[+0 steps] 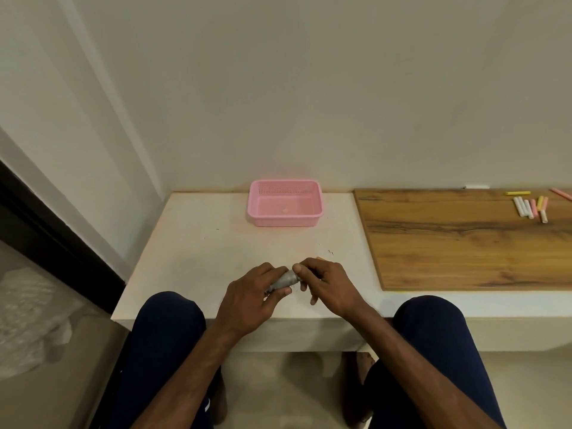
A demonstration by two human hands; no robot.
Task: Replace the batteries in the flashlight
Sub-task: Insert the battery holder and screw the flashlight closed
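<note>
The left hand [253, 294] is curled around the grey flashlight [284, 280], over the white surface [201, 258] near its front edge. The right hand [328, 281] pinches the flashlight's end. A pink basket [283, 220] stands beyond, by the wall.

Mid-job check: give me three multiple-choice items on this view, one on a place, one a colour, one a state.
1. Where is the basket? A) far side of the white table B) on the wooden board C) on the floor
2. Basket colour? A) blue B) pink C) green
3. The left hand is: A) lying flat B) gripping the flashlight C) inside the basket

A, it stands near the wall; B, pink walls; B, fingers curl round the grey barrel, right hand pinching its end.
</note>
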